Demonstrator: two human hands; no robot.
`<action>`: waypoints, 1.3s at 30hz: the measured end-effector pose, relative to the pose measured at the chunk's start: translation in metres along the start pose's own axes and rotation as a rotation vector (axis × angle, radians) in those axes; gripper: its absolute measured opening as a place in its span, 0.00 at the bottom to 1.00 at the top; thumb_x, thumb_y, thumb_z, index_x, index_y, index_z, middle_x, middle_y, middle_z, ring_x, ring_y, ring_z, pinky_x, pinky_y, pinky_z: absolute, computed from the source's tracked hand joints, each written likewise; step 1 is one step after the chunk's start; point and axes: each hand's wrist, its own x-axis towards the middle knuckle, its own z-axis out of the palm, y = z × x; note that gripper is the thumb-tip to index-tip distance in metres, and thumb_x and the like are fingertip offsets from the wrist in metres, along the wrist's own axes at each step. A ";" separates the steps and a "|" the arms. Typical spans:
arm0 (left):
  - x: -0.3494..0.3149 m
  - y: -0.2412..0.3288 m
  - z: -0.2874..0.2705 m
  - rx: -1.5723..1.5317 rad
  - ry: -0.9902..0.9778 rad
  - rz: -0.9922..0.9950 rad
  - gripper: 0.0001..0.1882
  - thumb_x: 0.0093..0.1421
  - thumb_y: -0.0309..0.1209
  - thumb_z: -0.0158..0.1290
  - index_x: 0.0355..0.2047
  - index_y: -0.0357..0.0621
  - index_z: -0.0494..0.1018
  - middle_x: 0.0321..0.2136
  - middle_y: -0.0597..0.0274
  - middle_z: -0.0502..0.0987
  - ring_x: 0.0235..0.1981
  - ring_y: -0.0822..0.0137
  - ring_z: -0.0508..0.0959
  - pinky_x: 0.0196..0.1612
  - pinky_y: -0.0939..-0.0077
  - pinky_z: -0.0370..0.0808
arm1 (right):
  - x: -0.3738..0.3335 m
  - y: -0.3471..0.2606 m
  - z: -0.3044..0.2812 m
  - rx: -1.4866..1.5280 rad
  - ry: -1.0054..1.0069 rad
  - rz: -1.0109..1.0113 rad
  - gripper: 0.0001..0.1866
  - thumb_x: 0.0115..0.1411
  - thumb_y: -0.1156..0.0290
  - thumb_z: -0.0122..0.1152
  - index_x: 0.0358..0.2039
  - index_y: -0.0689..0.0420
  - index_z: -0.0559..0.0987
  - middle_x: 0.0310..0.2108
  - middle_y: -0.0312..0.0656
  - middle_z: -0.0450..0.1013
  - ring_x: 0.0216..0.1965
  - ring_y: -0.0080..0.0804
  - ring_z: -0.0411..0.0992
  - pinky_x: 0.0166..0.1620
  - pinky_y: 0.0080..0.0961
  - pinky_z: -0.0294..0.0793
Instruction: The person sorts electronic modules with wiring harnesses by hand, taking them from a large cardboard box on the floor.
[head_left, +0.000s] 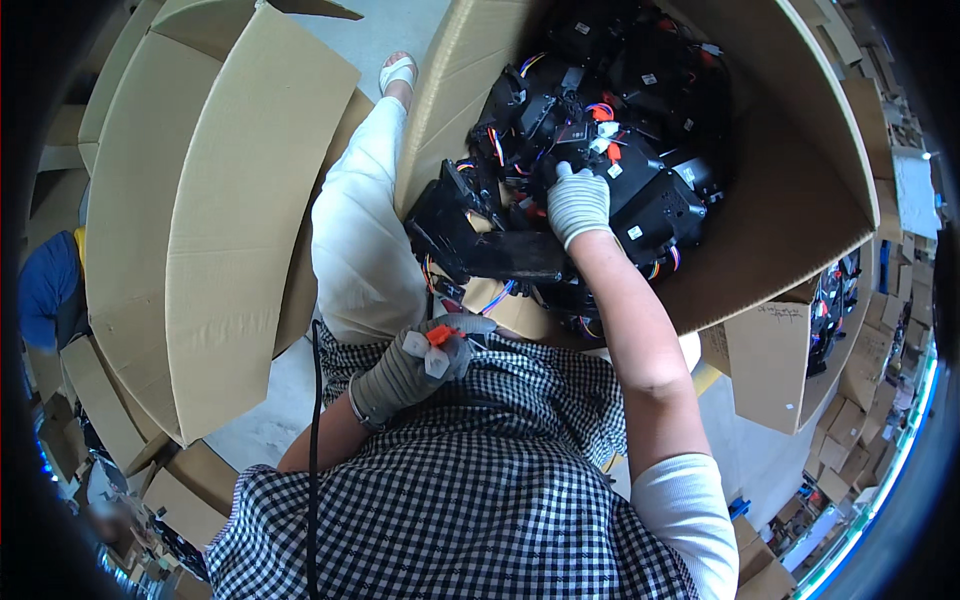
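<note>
My left hand (405,378), in a grey glove, is held at my lap with the fingers closed around a small bunch of white and orange plug connectors (436,350). Just beyond those fingertips is a small dark red piece, too partly hidden to name. My right hand (579,203), in a pale ribbed glove, reaches into a large cardboard box (780,190). Its fingers are curled down against the black plastic units (650,205) heaped inside, and what they grip is hidden. Beside it lie more white and orange connectors (606,135) on coloured wires.
A tall open carton (245,210) stands on my left, with a person in blue (50,290) beyond it. At right is a smaller box (770,365) near more black wired parts (830,310). A black cable (315,450) hangs down my front. Stacked cartons line the right side.
</note>
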 end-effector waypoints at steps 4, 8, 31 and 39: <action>0.000 -0.012 -0.009 -0.043 0.024 0.051 0.45 0.55 0.63 0.46 0.56 0.31 0.59 0.22 0.73 0.65 0.22 0.80 0.63 0.27 0.86 0.63 | 0.005 0.022 0.031 -0.088 0.022 -0.099 0.10 0.55 0.66 0.52 0.31 0.56 0.79 0.34 0.45 0.74 0.36 0.40 0.74 0.39 0.36 0.72; 0.004 -0.001 -0.012 0.110 0.034 0.057 0.41 0.58 0.60 0.44 0.56 0.32 0.60 0.22 0.72 0.64 0.22 0.80 0.63 0.27 0.86 0.64 | -0.061 0.018 -0.041 0.181 0.055 -0.203 0.11 0.57 0.63 0.54 0.27 0.54 0.80 0.30 0.46 0.71 0.33 0.44 0.73 0.37 0.37 0.72; 0.010 -0.031 -0.026 0.323 0.227 0.333 0.15 0.63 0.37 0.47 0.44 0.40 0.70 0.17 0.70 0.67 0.15 0.78 0.67 0.20 0.80 0.66 | -0.208 -0.014 -0.064 1.716 -0.247 -0.153 0.20 0.61 0.53 0.53 0.32 0.60 0.79 0.20 0.30 0.69 0.19 0.12 0.59 0.23 0.11 0.56; -0.003 -0.019 -0.002 0.731 0.280 0.480 0.08 0.52 0.31 0.56 0.32 0.42 0.73 0.25 0.62 0.76 0.26 0.69 0.77 0.30 0.76 0.73 | -0.184 -0.012 -0.056 1.019 -0.185 -0.444 0.12 0.60 0.61 0.52 0.31 0.55 0.79 0.23 0.45 0.72 0.23 0.42 0.71 0.30 0.29 0.70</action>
